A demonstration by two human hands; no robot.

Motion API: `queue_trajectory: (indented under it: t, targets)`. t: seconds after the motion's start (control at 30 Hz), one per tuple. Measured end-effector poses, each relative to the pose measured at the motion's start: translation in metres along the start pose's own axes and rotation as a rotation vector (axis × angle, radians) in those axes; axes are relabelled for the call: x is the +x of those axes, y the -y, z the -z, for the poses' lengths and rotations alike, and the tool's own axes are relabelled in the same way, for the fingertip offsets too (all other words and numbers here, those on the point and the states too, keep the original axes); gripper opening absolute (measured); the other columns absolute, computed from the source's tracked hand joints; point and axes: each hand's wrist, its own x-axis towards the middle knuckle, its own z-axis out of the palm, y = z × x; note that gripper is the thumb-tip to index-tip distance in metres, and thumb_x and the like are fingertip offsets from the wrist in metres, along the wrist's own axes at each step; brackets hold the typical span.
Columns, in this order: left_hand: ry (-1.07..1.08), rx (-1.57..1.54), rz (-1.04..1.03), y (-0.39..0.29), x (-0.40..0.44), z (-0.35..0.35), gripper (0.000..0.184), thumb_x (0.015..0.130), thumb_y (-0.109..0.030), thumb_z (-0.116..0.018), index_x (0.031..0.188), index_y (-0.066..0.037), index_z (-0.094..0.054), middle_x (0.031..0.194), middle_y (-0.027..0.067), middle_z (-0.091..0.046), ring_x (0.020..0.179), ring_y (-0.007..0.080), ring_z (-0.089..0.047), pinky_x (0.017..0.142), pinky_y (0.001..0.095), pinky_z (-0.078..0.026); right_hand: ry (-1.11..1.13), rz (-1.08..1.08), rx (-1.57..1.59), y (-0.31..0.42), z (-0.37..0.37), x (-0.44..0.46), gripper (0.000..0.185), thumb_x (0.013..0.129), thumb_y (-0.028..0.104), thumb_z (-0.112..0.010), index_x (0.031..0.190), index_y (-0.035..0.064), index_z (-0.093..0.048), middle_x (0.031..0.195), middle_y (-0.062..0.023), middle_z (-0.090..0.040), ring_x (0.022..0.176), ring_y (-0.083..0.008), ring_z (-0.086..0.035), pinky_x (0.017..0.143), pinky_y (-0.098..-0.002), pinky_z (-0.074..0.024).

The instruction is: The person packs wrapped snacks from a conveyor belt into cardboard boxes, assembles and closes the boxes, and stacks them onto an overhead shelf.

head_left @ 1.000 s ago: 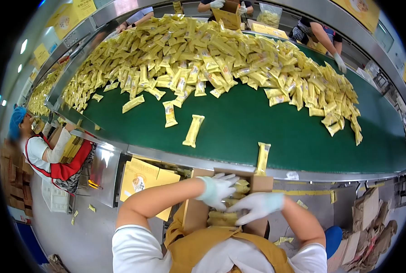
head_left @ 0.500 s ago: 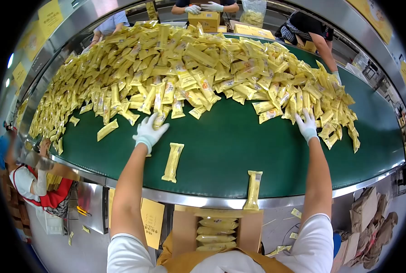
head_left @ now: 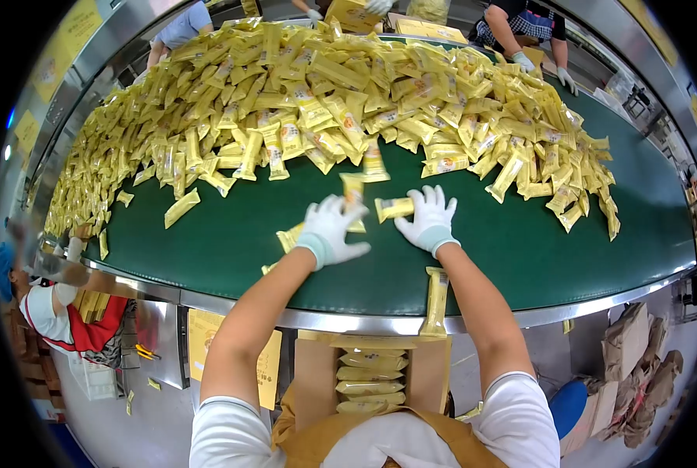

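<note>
My left hand (head_left: pixel 330 231), in a white glove, lies over the green belt with its thumb out and its fingers apart. At its fingertips is a blurred yellow snack packet (head_left: pixel 352 187); another packet (head_left: pixel 290 237) shows beside the wrist, and one more is partly hidden under the hand. My right hand (head_left: pixel 429 220), gloved too, has its fingers spread. A short-looking packet (head_left: pixel 391 208) touches its thumb side, partly covered by the hand. Another packet (head_left: pixel 374 162) lies at the edge of the big pile (head_left: pixel 317 93). One packet (head_left: pixel 435 303) overhangs the near metal edge.
Below the edge in front of me stands an open carton (head_left: pixel 426 366) with several packets stacked inside. Co-workers stand across the belt (head_left: pixel 622 257); one's gloved hands (head_left: pixel 522 61) reach over it. Another person (head_left: pixel 60 312) works at the left. Flattened cartons (head_left: pixel 629 343) lean at lower right.
Both hands have come inward from wide apart, and packets now lie around them. The packet that lay alone left of centre is no longer in its spot. The far co-workers' hands have shifted.
</note>
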Motion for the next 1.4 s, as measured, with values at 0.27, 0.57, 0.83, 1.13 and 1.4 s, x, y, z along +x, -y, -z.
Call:
queue_trajectory:
  t: [0.27, 0.57, 0.83, 1.13, 1.4]
  targets:
    - [-0.097, -0.145, 0.110, 0.009, -0.069, 0.011, 0.066, 0.089, -0.042, -0.067, 0.146, -0.016, -0.047, 0.143, 0.0195, -0.050, 0.136, 0.0376, -0.045, 0.114, 0.0549, -0.032, 0.406, 0.213, -0.169, -0.031, 0.083, -0.066, 0.066, 0.081, 0.048, -0.068, 0.140, 0.0220, -0.055, 0.143, -0.0064, -0.053, 0.141, -0.0392, -0.039, 0.113, -0.0632, -0.0247]
    - [0.217, 0.058, 0.242, 0.014, -0.030, 0.041, 0.036, 0.087, -0.024, -0.070, 0.122, -0.014, -0.064, 0.118, 0.0128, -0.061, 0.111, 0.0350, -0.061, 0.099, 0.0433, -0.049, 0.104, 0.448, -0.164, -0.016, 0.075, -0.068, 0.036, 0.078, 0.007, -0.070, 0.113, 0.0127, -0.066, 0.106, -0.0107, -0.062, 0.109, -0.0326, -0.058, 0.104, -0.0446, -0.0410]
    - [0.261, 0.072, 0.149, 0.025, -0.104, 0.078, 0.038, 0.082, -0.024, -0.076, 0.117, -0.011, -0.066, 0.112, 0.0113, -0.063, 0.104, 0.0322, -0.064, 0.091, 0.0429, -0.053, 0.205, 0.723, 0.206, -0.029, 0.141, -0.122, 0.030, 0.075, -0.003, -0.063, 0.103, 0.0099, -0.064, 0.098, -0.0119, -0.063, 0.098, -0.0349, -0.059, 0.092, -0.0451, -0.0453]
    - [0.268, 0.125, 0.245, 0.025, -0.109, 0.041, 0.048, 0.080, -0.040, -0.080, 0.116, -0.012, -0.065, 0.113, 0.0102, -0.062, 0.107, 0.0313, -0.062, 0.091, 0.0431, -0.053, 0.166, 0.291, 0.253, 0.029, 0.105, -0.088, 0.045, 0.078, 0.039, -0.079, 0.105, 0.0066, -0.062, 0.102, -0.0172, -0.068, 0.100, -0.0386, -0.065, 0.089, -0.0419, -0.0534]
    - [0.269, 0.113, 0.287, 0.022, -0.110, 0.040, 0.048, 0.081, -0.043, -0.078, 0.116, -0.013, -0.065, 0.115, 0.0099, -0.061, 0.110, 0.0301, -0.061, 0.092, 0.0435, -0.051, 0.215, -0.140, 0.078, 0.121, 0.046, -0.022, 0.052, 0.076, 0.038, -0.080, 0.112, 0.0069, -0.058, 0.100, -0.0183, -0.073, 0.093, -0.0351, -0.072, 0.083, -0.0445, -0.0577]
